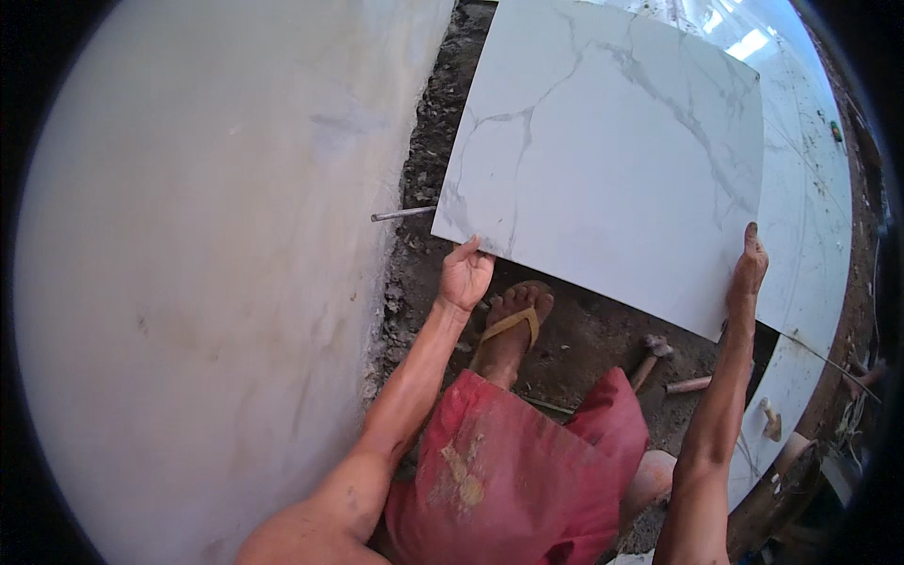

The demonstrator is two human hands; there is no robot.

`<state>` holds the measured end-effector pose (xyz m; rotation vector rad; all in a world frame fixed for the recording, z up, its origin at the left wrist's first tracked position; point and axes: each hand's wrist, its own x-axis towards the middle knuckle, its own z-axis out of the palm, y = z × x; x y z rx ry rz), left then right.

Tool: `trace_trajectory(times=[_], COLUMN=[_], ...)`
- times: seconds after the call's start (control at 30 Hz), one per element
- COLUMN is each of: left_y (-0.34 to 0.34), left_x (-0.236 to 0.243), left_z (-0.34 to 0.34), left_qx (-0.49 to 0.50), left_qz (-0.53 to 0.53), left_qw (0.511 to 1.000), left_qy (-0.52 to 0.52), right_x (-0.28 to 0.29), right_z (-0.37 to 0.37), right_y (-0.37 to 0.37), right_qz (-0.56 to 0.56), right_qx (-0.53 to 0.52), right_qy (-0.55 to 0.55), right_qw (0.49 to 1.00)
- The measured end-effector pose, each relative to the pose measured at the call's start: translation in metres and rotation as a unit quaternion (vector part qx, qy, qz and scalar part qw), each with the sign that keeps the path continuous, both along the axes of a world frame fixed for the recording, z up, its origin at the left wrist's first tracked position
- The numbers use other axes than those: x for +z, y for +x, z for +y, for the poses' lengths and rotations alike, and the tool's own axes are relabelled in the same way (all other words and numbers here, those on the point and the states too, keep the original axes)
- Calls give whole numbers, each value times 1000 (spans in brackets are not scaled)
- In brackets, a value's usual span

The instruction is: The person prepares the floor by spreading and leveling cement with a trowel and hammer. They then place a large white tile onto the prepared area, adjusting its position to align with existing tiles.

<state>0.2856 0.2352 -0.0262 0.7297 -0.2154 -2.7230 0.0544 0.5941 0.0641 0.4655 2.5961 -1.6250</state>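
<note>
Directly ahead of the person, btwn. pale wall [217, 235] (L side) & white floor tiles [805, 202] (R side): 1 lg. white marble-patterned tile [603, 169], grey veins on face, near edge over dark soil [589, 325]. Exact tilt & contact w/ the surface below: cannot tell.

L hand [468, 275]: at near edge, close to near-L corner. Thumb on top face; fingers curled under edge, grasping tile. R hand [749, 268]: at R edge, nr. near-R corner. Thumb extended along edge, pointing away from person; grip closed on tile, other fingers mostly hidden.

Adj. items: thin metal rod [405, 214] projects from beneath tile's L edge, across rough dark strip [414, 169] beside wall. Foot in yellow-strapped sandal [513, 325] on soil, just short of near edge. Hammer [650, 361] on soil btwn. red garment [508, 461] & R forearm; separate round handle [688, 384] just beside it, pointing twd. same forearm. Garment: dried mud smears on front. Beyond R forearm: small tan knob-shaped item [772, 419] on floor tile; thin cord [833, 363] crosses nearby.
</note>
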Motion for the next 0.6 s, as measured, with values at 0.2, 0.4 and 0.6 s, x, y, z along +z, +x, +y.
trace_trajectory(times=[0.2,0.4,0.6], left_y=[-20,-44,-56], left_x=[-35,-43,-24], left_z=[-23,-21,-41], left_qx=[26,20,27], left_qz=[-8,18,29], left_qw=[999,999,999], left_qy=[44,24,38], right_x=[-35,-34,-81], right_z=[-24,-22,-36], right_y=[-28,-52,-59], right_qz=[-8,-15,-9], right_qx=[-4,1,-7], right_qy=[-17,-57,-34], right_qw=[1000,998,999])
